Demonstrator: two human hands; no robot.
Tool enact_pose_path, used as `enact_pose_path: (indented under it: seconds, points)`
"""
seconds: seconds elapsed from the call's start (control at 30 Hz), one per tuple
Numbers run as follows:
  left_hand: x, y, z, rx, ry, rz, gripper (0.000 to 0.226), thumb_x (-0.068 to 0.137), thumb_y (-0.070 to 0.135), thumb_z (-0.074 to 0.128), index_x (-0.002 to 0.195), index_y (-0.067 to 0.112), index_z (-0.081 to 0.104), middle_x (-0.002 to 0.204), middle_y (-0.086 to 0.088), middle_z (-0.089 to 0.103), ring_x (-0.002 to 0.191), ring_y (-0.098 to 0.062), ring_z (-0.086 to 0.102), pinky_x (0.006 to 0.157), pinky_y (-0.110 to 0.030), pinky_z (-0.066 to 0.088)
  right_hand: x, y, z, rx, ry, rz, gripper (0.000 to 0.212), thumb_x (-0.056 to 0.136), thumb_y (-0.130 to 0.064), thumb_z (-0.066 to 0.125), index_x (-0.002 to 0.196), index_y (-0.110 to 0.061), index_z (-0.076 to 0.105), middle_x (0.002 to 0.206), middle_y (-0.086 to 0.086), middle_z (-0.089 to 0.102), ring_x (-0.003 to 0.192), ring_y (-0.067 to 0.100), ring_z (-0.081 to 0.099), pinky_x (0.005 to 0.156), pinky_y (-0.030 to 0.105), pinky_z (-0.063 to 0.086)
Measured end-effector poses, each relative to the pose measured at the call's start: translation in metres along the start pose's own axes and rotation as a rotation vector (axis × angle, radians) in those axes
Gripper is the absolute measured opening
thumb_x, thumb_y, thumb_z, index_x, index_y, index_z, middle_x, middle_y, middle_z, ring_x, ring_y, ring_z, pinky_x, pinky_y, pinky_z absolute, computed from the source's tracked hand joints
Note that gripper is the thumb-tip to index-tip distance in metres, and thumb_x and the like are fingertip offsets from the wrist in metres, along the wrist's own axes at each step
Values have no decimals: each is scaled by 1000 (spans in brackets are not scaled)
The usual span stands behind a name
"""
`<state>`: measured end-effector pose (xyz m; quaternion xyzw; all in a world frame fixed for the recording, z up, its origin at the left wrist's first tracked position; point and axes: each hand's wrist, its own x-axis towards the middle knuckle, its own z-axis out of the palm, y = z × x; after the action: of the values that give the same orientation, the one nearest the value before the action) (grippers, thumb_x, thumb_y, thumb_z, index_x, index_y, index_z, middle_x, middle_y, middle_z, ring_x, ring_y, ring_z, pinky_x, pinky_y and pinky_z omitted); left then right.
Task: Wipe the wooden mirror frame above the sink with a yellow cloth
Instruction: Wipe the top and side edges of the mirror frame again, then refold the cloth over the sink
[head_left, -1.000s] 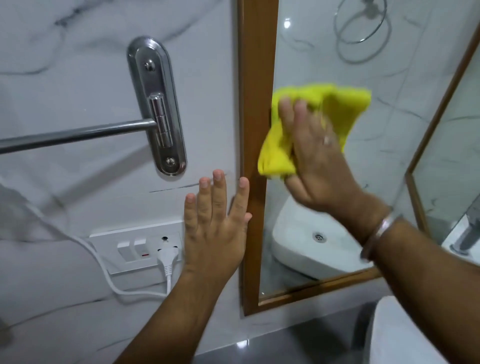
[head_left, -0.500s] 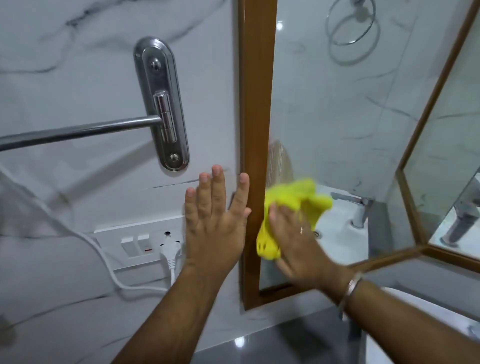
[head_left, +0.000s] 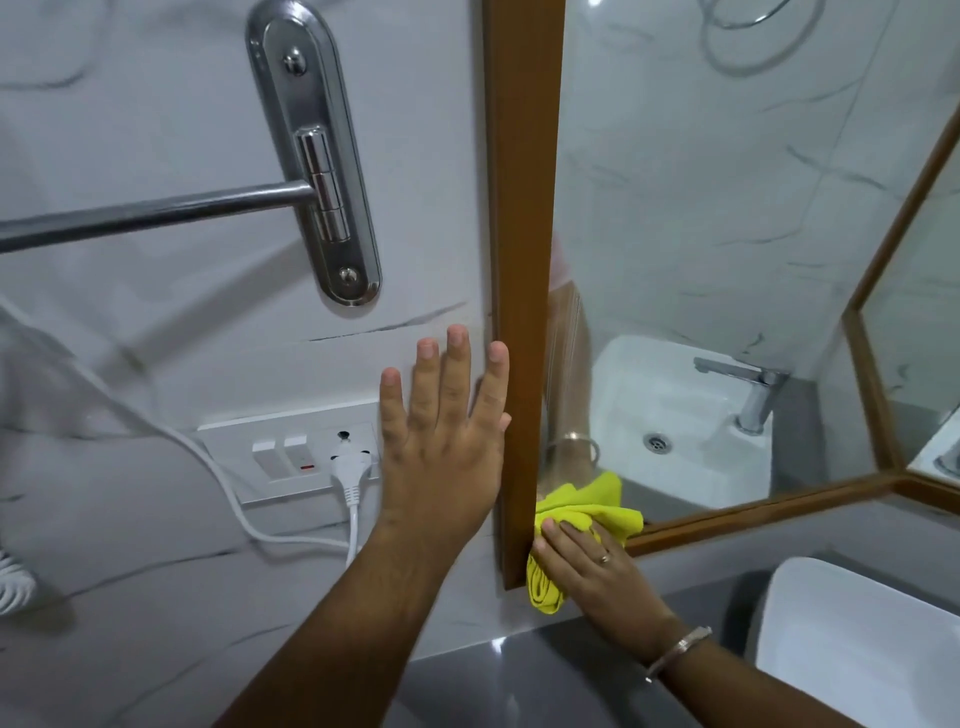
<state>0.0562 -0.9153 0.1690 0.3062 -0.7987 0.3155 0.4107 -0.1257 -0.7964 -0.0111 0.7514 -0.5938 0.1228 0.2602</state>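
Observation:
The wooden mirror frame (head_left: 522, 208) runs down the middle of the view and turns right along its bottom rail. My right hand (head_left: 592, 566) presses a crumpled yellow cloth (head_left: 587, 512) against the frame's lower left corner; part of the cloth hangs below the frame. My left hand (head_left: 441, 441) lies flat on the marble wall just left of the frame, fingers spread, its index finger touching the frame's outer edge. The mirror glass (head_left: 701, 234) reflects the sink and tap.
A chrome towel bar with its oval mount (head_left: 311, 156) juts out at upper left. Below it sits a white switch plate (head_left: 291, 452) with a plug and white cable. A white sink (head_left: 857, 639) stands at lower right on a grey counter (head_left: 493, 686).
My right hand has slid the yellow cloth down from the middle of the glass to the frame's lower left corner. My left hand has stayed flat on the wall.

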Motion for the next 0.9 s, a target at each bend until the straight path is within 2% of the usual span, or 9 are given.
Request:
enact_pose_path:
  seconds: [0.07,0.13,0.27,0.37,0.47,0.57,0.67,0.77,0.9]
  points:
    - [-3,-1,0,1,-14,2,69,106,40,37,160,13,4,162,-21,10,149,-38,5,118,-58,5,1,4,-11,85,58,-31,51,97,-5,30,147,-13,26,158,9,19,138,26,36,111,44,31]
    - [-6,0,-1,14,-9,-3,72,104,41,41,160,13,5,162,-21,8,149,-38,6,118,-59,6,2,8,-28,283,101,-37,52,91,-4,42,142,-11,33,158,10,23,141,28,34,114,42,29]
    - [-16,6,-6,18,-50,46,76,99,40,50,160,15,11,163,-20,6,149,-38,5,119,-59,4,5,17,-67,427,72,-32,28,78,-12,67,102,-15,53,146,17,43,136,35,41,111,41,35]
    - [-30,12,-12,-38,-61,169,74,93,32,58,158,18,25,163,-19,15,150,-36,11,120,-57,3,10,20,-90,370,3,19,21,73,-16,69,92,-15,60,122,12,62,113,31,59,95,37,47]
    - [-34,14,-22,-279,-90,419,61,92,31,55,150,14,45,158,-16,34,146,-34,31,119,-53,19,15,18,-113,371,-49,135,17,80,-28,59,94,-18,57,92,1,65,83,24,63,70,32,47]
    - [-32,13,-24,-630,-416,644,62,96,53,44,138,11,57,139,-10,58,131,-31,50,107,-47,41,20,16,-132,377,-99,181,20,86,-38,52,90,-19,54,81,-3,61,72,19,59,58,31,42]
    - [-32,20,-19,-860,-791,516,53,89,61,51,125,23,61,116,3,67,106,-20,60,80,-39,51,21,11,-151,478,-145,290,19,85,-35,58,96,-21,61,87,-7,67,78,15,63,64,29,49]
    - [-31,30,-10,-1069,-840,434,27,88,38,72,110,22,71,101,4,72,92,-15,62,69,-27,40,10,6,-169,496,-182,416,17,81,-27,71,97,-25,64,84,-19,63,75,2,57,63,7,37]
    - [-30,54,-8,-1313,-930,404,10,81,22,78,91,19,77,81,4,73,75,-7,62,64,-26,44,-18,-7,-196,384,-341,590,17,81,-28,76,89,-19,64,67,-21,52,63,-1,49,57,13,32]
